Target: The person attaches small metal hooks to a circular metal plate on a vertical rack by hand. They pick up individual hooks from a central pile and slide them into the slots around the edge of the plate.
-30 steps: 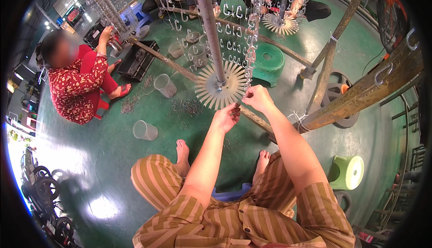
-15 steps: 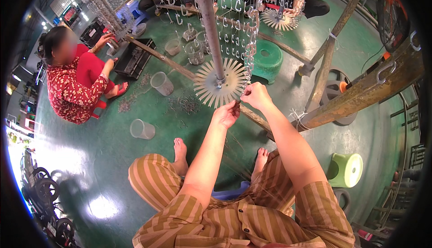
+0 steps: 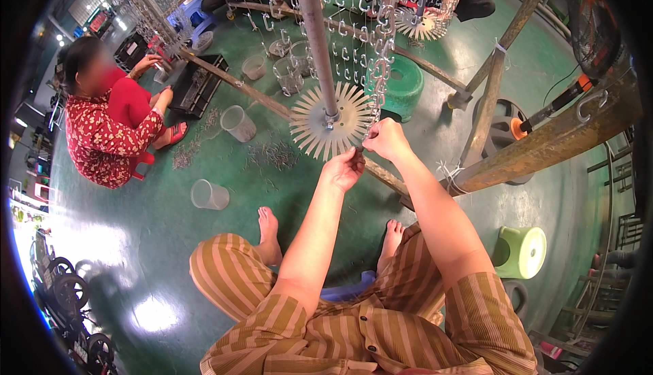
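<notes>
My left hand (image 3: pixel 345 169) and my right hand (image 3: pixel 388 140) meet at the near right edge of a slotted metal disc (image 3: pixel 313 125). The disc sits at the foot of an upright metal pole (image 3: pixel 317 42). Strands of metal hooks (image 3: pixel 379 79) hang around the pole, and the nearest strand runs down to my right fingertips. My right fingers are pinched at its lower end. The left fingers are curled and pressed together just beside them. Whatever small piece lies between the fingertips is too small and covered to make out.
Loose metal hooks (image 3: pixel 272 155) lie on the green floor near clear plastic tubs (image 3: pixel 209 195). A co-worker in a red patterned shirt (image 3: pixel 112 127) sits at left by a black crate (image 3: pixel 197 87). A green stool (image 3: pixel 401 89) stands behind the strands; a thick beam (image 3: pixel 544 144) crosses at right.
The view has shifted slightly. Both my hands stay together at the disc's edge, with little change in their grip. The hanging strands have swayed a little.
</notes>
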Tool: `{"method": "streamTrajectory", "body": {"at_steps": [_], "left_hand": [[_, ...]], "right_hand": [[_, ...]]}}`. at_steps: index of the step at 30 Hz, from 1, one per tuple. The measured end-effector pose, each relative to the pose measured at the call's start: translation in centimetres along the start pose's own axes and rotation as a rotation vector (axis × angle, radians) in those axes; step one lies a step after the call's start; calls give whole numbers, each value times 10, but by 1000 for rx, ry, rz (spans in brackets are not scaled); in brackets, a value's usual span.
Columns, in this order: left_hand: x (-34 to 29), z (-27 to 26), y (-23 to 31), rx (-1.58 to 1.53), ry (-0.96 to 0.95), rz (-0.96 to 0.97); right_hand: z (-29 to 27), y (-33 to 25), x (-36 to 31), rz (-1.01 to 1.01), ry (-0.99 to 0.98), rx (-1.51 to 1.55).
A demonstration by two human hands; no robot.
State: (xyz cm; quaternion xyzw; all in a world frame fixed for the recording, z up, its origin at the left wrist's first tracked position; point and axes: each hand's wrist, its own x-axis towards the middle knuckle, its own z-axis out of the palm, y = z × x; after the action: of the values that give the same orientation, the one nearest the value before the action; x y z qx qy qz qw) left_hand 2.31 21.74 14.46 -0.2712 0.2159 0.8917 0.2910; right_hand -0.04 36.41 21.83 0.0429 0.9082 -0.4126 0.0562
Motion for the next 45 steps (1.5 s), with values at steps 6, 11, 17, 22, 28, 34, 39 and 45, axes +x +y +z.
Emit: {"method": "streamTrajectory", "body": {"at_steps": [6, 11, 17, 22, 28, 34, 39, 45], "left_hand": [[-3, -1, 1, -18, -17, -5], [-2, 0, -1, -42, -25, 0], [1, -1, -3, -38, -46, -6], [4, -6, -3, -33, -80, 19], [1, -11, -2, -25, -107, 67], [-11, -4, -15, -30, -63, 74], [-23, 0, -19, -19, -160, 123], [-25, -5, -19, 53, -202, 146]], "right_hand": [[-2, -1, 0, 45, -36, 5], [-4, -5, -1, 85, -38, 2], [-5, -7, -2, 107, -55, 4], [-2, -2, -1, 79, -102, 16], [-3, 7, 0, 31, -154, 97], [-7, -1, -7, 84, -208, 136], [-7, -9, -13, 80, -267, 158], [-11, -16, -21, 101, -276, 233]]}}
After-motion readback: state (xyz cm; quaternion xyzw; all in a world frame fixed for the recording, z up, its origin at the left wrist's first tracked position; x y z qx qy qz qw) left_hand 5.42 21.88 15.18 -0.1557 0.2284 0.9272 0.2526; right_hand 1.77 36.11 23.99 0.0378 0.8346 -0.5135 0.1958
